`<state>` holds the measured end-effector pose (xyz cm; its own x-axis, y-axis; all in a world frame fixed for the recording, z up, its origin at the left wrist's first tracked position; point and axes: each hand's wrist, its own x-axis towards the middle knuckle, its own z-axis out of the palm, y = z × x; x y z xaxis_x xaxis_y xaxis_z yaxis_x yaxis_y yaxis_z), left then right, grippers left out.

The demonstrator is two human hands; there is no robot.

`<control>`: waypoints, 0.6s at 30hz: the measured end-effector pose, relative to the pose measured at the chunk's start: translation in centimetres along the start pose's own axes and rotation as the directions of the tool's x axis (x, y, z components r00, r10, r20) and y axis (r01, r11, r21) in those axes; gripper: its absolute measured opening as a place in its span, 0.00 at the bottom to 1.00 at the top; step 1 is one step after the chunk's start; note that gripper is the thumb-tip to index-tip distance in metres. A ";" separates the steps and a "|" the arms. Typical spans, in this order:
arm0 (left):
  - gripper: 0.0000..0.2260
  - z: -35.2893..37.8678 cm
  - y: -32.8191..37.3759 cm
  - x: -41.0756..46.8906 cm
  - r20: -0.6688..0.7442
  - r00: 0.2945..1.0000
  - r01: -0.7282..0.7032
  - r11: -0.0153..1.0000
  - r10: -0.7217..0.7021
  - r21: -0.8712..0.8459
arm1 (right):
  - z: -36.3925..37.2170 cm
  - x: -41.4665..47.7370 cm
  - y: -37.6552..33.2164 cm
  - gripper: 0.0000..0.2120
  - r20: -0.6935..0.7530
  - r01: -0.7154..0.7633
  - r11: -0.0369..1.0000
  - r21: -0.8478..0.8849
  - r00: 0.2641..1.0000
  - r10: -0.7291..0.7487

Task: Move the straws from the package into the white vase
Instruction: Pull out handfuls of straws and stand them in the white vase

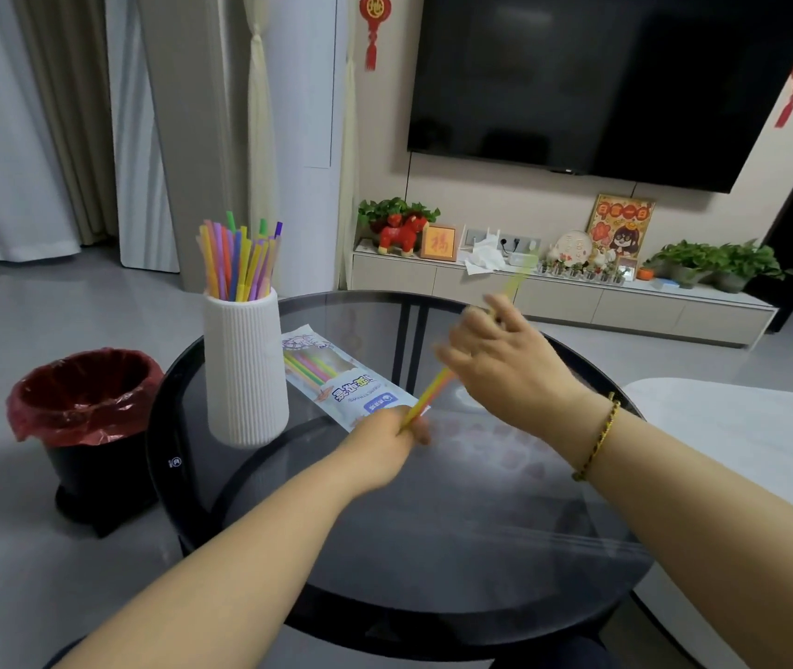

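Dark round table (433, 523) carries everything. On its left side stands the white vase (245, 374), already bristling with a big bunch of coloured straws (240, 263), so most of the job looks done. Just beside it lies the package (361, 395), with a few leftover straws (310, 366) showing inside. Left hand (385, 444) pinches the package's near end. Right hand (505, 364), blurred, has its grip clenched round some yellow-orange straws (433, 389) running up from that opening. Those and the leftovers have yet to reach the vase.
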<state>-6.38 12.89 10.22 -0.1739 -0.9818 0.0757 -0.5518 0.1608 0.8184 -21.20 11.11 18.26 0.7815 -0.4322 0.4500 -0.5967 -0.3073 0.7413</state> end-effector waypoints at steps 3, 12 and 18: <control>0.16 -0.8 -1.2 -0.2 -0.059 0.998 0.018 0.989 -0.027 -0.147 | 1.1 -0.2 -1.2 0.24 -0.263 -0.267 0.863 0.430 0.877 0.402; 0.14 -1.0 -2.0 -0.2 0.039 0.999 0.047 0.912 -0.034 -0.407 | 0.3 4.6 -4.8 0.02 0.649 -0.277 -0.836 0.474 0.752 0.119; 0.16 -1.9 -2.7 0.8 -0.026 0.998 0.040 0.916 -0.055 -0.400 | 0.7 7.2 -6.0 0.13 0.600 -0.293 -0.724 0.624 0.774 0.203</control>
<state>-3.51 11.49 9.12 -0.1221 -0.9915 0.0450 -0.1859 0.0674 0.9803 -12.07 9.27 16.72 0.3747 -0.9053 0.2002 0.0891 -0.1797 -0.9797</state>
